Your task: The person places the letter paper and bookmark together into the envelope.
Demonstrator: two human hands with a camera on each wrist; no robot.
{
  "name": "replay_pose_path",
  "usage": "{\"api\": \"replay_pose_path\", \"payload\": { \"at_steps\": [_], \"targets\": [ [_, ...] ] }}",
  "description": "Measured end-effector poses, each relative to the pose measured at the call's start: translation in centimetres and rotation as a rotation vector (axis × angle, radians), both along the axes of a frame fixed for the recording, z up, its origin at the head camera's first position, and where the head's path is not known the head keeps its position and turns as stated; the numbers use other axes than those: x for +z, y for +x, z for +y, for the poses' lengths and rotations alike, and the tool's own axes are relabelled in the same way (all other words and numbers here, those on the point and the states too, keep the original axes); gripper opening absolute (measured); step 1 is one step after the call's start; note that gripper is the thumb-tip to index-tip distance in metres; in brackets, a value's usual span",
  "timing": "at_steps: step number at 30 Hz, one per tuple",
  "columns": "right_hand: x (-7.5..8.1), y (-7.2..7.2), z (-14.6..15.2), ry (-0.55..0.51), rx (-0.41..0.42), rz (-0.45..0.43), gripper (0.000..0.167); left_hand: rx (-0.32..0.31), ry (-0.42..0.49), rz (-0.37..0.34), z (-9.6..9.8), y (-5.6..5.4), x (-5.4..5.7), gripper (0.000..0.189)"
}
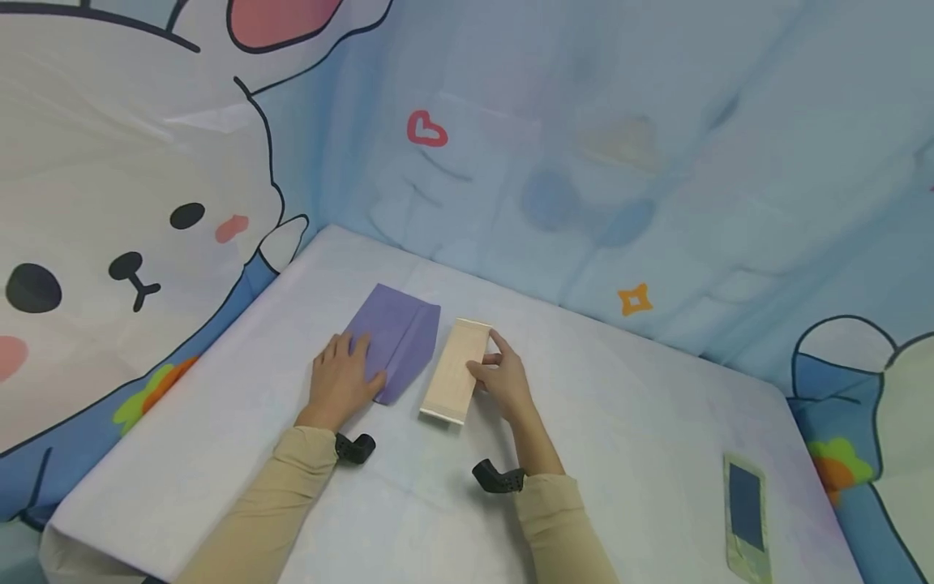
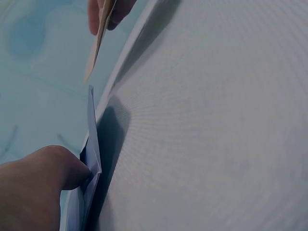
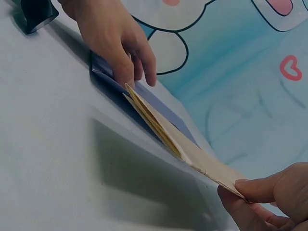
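A purple paper envelope (image 1: 397, 337), with a crease along one side, lies on the white-covered table. My left hand (image 1: 341, 381) rests on its near left part with fingers spread, and in the left wrist view the thumb (image 2: 72, 168) presses at its edge. To the right of it, my right hand (image 1: 503, 377) pinches a beige folded paper (image 1: 456, 365) by its right edge, thumb on top and fingers below. The right wrist view shows the beige paper (image 3: 192, 156) tilted and lifted off the table, its layers parted at the end, a shadow beneath.
A flat pale-green item (image 1: 747, 519) with a dark blue panel lies at the table's right front. Behind the table (image 1: 627, 422) hangs a blue cloth (image 1: 657, 203) printed with cartoon figures. Each wrist carries a small black camera.
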State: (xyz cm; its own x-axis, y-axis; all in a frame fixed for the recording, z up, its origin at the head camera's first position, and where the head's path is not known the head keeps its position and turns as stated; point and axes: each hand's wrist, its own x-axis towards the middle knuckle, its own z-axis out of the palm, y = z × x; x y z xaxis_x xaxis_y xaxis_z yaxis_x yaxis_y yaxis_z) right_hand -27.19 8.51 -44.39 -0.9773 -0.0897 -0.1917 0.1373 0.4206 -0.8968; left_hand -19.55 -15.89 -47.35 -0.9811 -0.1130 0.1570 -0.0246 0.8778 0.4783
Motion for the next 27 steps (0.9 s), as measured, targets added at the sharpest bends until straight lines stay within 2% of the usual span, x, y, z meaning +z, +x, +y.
{"api": "replay_pose_path", "payload": {
  "at_steps": [11,17,27],
  "targets": [
    [0.0,-1.3,-2.4,0.049,0.006,0.025,0.081,0.005,-0.007,0.013,-0.1,-0.1,-0.1,0.068],
    [0.2,-1.4,-3.6,0.070,0.007,0.043,0.080,0.008,-0.006,0.004,-0.1,-0.1,-0.1,0.068],
    [-0.4,-1.8,-4.9,0.120,0.002,0.099,0.079,0.009,-0.008,0.001,-0.1,-0.2,-0.2,0.067]
  ]
}}
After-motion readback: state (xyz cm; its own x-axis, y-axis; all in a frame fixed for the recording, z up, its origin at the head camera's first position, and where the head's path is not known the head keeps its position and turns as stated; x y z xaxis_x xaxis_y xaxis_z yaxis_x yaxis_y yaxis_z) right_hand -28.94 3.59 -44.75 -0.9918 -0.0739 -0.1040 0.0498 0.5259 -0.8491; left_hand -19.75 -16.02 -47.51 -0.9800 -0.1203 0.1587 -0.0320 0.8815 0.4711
